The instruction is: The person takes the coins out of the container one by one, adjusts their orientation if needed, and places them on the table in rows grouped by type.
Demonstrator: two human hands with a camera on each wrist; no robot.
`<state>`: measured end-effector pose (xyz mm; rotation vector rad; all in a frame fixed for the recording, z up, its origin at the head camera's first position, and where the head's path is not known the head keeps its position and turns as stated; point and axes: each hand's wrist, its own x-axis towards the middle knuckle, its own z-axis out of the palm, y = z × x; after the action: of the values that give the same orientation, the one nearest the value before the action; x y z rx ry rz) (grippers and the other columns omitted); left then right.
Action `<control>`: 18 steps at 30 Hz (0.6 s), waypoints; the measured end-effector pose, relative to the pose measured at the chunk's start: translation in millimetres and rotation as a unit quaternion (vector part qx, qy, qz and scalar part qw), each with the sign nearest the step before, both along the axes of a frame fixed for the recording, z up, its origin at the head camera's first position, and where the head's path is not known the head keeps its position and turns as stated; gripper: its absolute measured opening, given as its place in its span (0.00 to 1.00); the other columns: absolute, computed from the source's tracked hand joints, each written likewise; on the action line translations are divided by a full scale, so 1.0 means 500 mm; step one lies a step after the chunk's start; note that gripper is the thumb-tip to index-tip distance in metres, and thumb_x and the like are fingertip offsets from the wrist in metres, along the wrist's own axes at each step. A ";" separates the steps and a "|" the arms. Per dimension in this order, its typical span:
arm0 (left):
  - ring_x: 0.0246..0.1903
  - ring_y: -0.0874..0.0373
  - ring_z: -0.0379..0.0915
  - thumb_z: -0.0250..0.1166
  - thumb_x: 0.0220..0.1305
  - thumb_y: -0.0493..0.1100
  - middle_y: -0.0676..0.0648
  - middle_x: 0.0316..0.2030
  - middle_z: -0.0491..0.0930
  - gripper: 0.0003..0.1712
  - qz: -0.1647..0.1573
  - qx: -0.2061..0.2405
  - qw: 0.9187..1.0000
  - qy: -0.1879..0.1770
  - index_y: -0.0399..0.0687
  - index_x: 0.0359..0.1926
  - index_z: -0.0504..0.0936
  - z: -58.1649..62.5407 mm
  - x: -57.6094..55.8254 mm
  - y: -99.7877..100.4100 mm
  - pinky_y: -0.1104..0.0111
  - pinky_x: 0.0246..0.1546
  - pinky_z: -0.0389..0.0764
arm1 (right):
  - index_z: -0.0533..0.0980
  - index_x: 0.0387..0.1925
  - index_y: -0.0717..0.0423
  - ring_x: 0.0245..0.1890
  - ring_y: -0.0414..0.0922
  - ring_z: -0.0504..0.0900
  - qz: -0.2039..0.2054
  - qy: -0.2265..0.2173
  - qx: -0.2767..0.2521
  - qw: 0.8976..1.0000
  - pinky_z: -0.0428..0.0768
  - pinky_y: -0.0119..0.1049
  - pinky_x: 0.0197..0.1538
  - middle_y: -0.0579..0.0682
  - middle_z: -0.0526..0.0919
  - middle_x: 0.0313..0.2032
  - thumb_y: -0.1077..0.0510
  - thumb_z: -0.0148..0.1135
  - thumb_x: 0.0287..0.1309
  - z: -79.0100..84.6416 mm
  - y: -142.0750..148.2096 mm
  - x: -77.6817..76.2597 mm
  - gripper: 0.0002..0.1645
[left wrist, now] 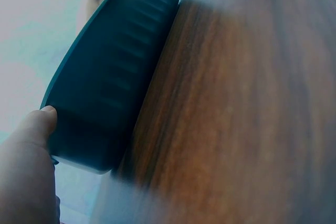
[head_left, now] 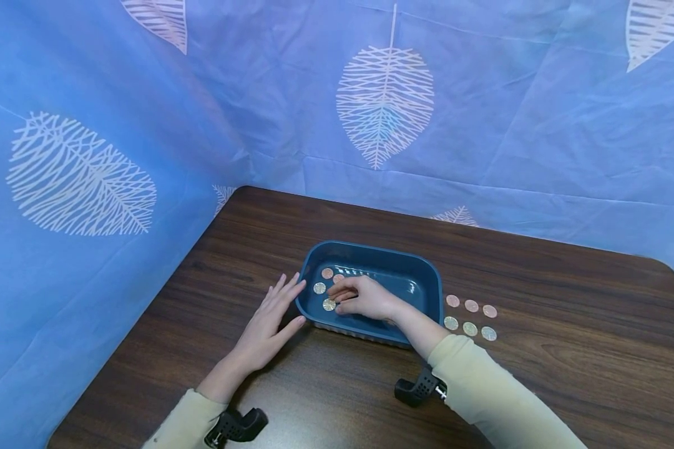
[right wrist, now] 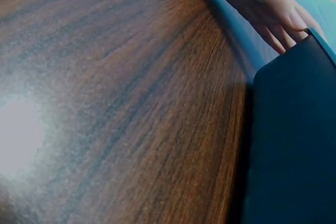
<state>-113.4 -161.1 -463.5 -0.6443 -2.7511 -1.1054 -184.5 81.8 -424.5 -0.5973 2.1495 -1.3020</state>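
Observation:
In the head view my right hand (head_left: pixel 365 298) reaches down inside a dark blue rectangular tub (head_left: pixel 434 282). Its thumb and bent fingers pinch at the edge of a gold-coloured coin (head_left: pixel 329 304) near the tub's left end. Close by inside lie a pale gold coin (head_left: pixel 319 288) and two copper-coloured coins (head_left: pixel 327 273), one partly behind the fingers. My left hand (head_left: pixel 271 325) is spread with straight fingers against the tub's left end. The left wrist view shows its thumb (left wrist: pixel 39 124) touching the outer wall just under the rim; the right wrist view shows its fingertips at that corner.
Just right of the tub, two short rows of coins lie on the dark wooden table (head_left: pixel 567 299), copper-coloured ones (head_left: pixel 471 305) behind and gold or silvery ones (head_left: pixel 470 328) in front. A blue cloth (head_left: pixel 292 93) with white leaf prints hangs behind and to the left.

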 end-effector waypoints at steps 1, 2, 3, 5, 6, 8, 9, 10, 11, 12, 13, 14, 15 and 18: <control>0.73 0.57 0.34 0.51 0.71 0.58 0.57 0.73 0.48 0.34 0.001 0.000 1.000 0.000 0.59 0.73 0.56 0.000 0.000 0.001 0.46 0.68 0.43 | 0.75 0.56 0.63 0.51 0.50 0.79 0.005 -0.001 -0.002 1.000 0.79 0.39 0.51 0.56 0.80 0.51 0.64 0.62 0.60 -0.001 0.000 0.000 0.22; 0.73 0.57 0.34 0.51 0.71 0.58 0.57 0.73 0.48 0.34 0.001 0.000 1.000 -0.001 0.59 0.73 0.56 0.000 0.000 0.001 0.46 0.68 0.43 | 0.75 0.55 0.64 0.51 0.49 0.79 0.010 -0.003 -0.003 1.000 0.79 0.39 0.50 0.56 0.81 0.50 0.65 0.62 0.60 -0.001 0.000 -0.001 0.21; 0.73 0.57 0.34 0.51 0.71 0.58 0.57 0.73 0.48 0.33 0.001 0.001 1.000 -0.001 0.59 0.73 0.56 0.001 0.000 0.001 0.47 0.68 0.43 | 0.75 0.55 0.64 0.50 0.49 0.80 0.016 -0.007 -0.006 1.000 0.80 0.39 0.50 0.56 0.81 0.50 0.65 0.62 0.60 -0.001 0.000 -0.001 0.21; 0.73 0.58 0.34 0.51 0.71 0.58 0.58 0.73 0.48 0.33 0.001 0.002 1.000 -0.003 0.59 0.73 0.56 0.001 0.000 0.001 0.47 0.69 0.43 | 0.76 0.54 0.64 0.49 0.48 0.81 0.029 -0.015 -0.008 0.999 0.80 0.38 0.49 0.56 0.81 0.49 0.66 0.62 0.60 -0.001 0.000 -0.001 0.20; 0.73 0.58 0.33 0.51 0.71 0.58 0.58 0.73 0.48 0.33 0.001 0.004 1.000 -0.003 0.59 0.73 0.56 0.001 0.001 0.001 0.47 0.69 0.43 | 0.76 0.53 0.64 0.48 0.48 0.81 0.036 -0.017 -0.008 0.999 0.80 0.37 0.49 0.55 0.82 0.48 0.66 0.62 0.60 -0.001 -0.001 -0.001 0.19; 0.73 0.58 0.34 0.51 0.71 0.57 0.57 0.73 0.48 0.33 0.001 0.004 1.000 -0.002 0.59 0.73 0.56 0.000 0.000 0.001 0.47 0.69 0.43 | 0.76 0.52 0.64 0.48 0.47 0.81 0.049 -0.025 -0.010 0.998 0.80 0.37 0.49 0.54 0.82 0.47 0.66 0.62 0.60 0.000 -0.001 0.000 0.18; 0.73 0.57 0.34 0.52 0.71 0.57 0.57 0.73 0.48 0.34 0.002 0.003 1.000 -0.002 0.59 0.73 0.56 -0.001 0.000 0.001 0.47 0.68 0.43 | 0.77 0.52 0.63 0.47 0.46 0.81 0.054 -0.027 -0.009 0.998 0.80 0.37 0.49 0.54 0.82 0.47 0.66 0.62 0.60 0.000 -0.001 0.000 0.18; 0.73 0.57 0.34 0.52 0.71 0.57 0.57 0.73 0.48 0.34 0.002 0.003 1.000 -0.001 0.59 0.73 0.56 -0.001 0.000 0.001 0.47 0.68 0.43 | 0.77 0.52 0.63 0.47 0.46 0.81 0.059 -0.029 -0.009 0.998 0.80 0.37 0.49 0.53 0.82 0.46 0.66 0.62 0.60 0.000 -0.001 0.001 0.17; 0.73 0.57 0.34 0.52 0.71 0.57 0.57 0.73 0.48 0.34 0.002 0.003 1.000 0.000 0.59 0.73 0.56 -0.002 0.000 0.001 0.46 0.68 0.43 | 0.77 0.51 0.63 0.47 0.46 0.81 0.064 -0.031 -0.010 0.997 0.80 0.37 0.49 0.53 0.82 0.46 0.66 0.62 0.60 0.001 -0.001 0.002 0.17; 0.73 0.57 0.34 0.52 0.71 0.57 0.57 0.73 0.48 0.34 0.002 0.004 1.000 0.001 0.59 0.73 0.56 -0.002 0.000 0.001 0.46 0.68 0.43 | 0.77 0.51 0.63 0.47 0.46 0.81 0.068 -0.033 -0.009 0.997 0.80 0.37 0.49 0.53 0.82 0.46 0.66 0.62 0.60 0.001 -0.001 0.003 0.16; 0.73 0.57 0.34 0.52 0.71 0.57 0.57 0.73 0.48 0.34 0.002 0.003 1.000 0.002 0.59 0.73 0.56 -0.002 0.000 0.001 0.46 0.68 0.43 | 0.77 0.51 0.63 0.47 0.45 0.81 0.073 -0.034 -0.008 0.997 0.80 0.37 0.49 0.53 0.83 0.45 0.66 0.61 0.60 0.002 -0.001 0.003 0.16; 0.73 0.57 0.34 0.52 0.71 0.57 0.57 0.73 0.48 0.34 0.001 0.003 1.000 0.002 0.58 0.73 0.56 -0.002 0.000 0.001 0.46 0.68 0.43 | 0.77 0.51 0.62 0.46 0.45 0.81 0.077 -0.036 -0.006 0.996 0.80 0.37 0.49 0.52 0.83 0.45 0.66 0.61 0.61 0.002 -0.001 0.004 0.16; 0.73 0.56 0.34 0.52 0.71 0.56 0.57 0.73 0.48 0.34 0.001 0.003 1.000 0.003 0.58 0.73 0.56 -0.002 0.000 0.001 0.46 0.68 0.43 | 0.77 0.51 0.63 0.46 0.45 0.82 0.081 -0.037 -0.006 0.996 0.80 0.37 0.49 0.52 0.83 0.45 0.66 0.60 0.61 0.003 -0.002 0.005 0.16; 0.73 0.56 0.34 0.52 0.71 0.56 0.57 0.73 0.48 0.34 0.002 0.002 1.000 0.004 0.58 0.73 0.56 -0.003 0.001 0.001 0.46 0.68 0.43 | 0.77 0.51 0.63 0.46 0.44 0.81 0.096 -0.039 -0.004 0.995 0.79 0.36 0.50 0.52 0.83 0.45 0.67 0.58 0.63 0.005 -0.002 0.006 0.15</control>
<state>-113.0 -160.8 -464.8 -0.6422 -2.7409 -1.1061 -181.7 80.6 -421.9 -0.7253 1.9722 -1.2105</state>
